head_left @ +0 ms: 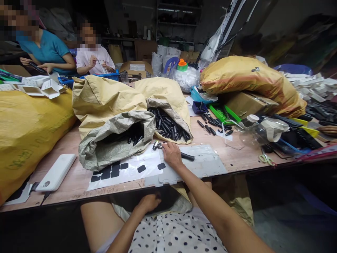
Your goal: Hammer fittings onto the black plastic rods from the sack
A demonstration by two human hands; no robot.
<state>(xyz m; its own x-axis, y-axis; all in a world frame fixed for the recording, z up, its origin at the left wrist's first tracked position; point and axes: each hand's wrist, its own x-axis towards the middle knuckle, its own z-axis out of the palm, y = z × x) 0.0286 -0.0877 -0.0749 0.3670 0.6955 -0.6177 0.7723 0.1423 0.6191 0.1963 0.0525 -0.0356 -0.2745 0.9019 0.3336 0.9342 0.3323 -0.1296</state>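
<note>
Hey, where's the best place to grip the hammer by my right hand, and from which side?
Probably the black handle, palm down from the near right side: its end sticks out right of your right hand, while the hammer head points left, close to the grey-lined sack.

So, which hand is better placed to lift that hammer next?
Probably the right hand: it is on the hammer, while the left hand is down past the near edge of the table, farther away.
</note>
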